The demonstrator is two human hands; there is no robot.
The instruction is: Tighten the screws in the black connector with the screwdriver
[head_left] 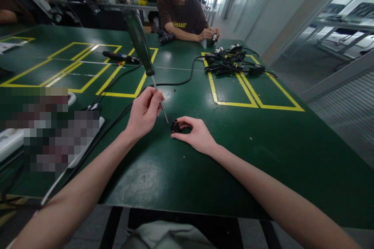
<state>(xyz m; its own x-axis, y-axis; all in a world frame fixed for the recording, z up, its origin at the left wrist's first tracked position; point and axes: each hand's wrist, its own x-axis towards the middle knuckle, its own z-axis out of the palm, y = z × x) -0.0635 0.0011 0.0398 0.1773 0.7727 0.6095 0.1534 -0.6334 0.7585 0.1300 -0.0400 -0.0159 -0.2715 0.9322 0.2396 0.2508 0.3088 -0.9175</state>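
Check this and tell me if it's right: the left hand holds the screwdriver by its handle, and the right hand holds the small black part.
Not quite: the left hand has its grip on the metal shaft of the screwdriver, below the handle, as the head view shows. The right hand does hold the small black part.

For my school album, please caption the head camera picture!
Left hand holds a screwdriver by its shaft, right hand a small black part, at a green table.
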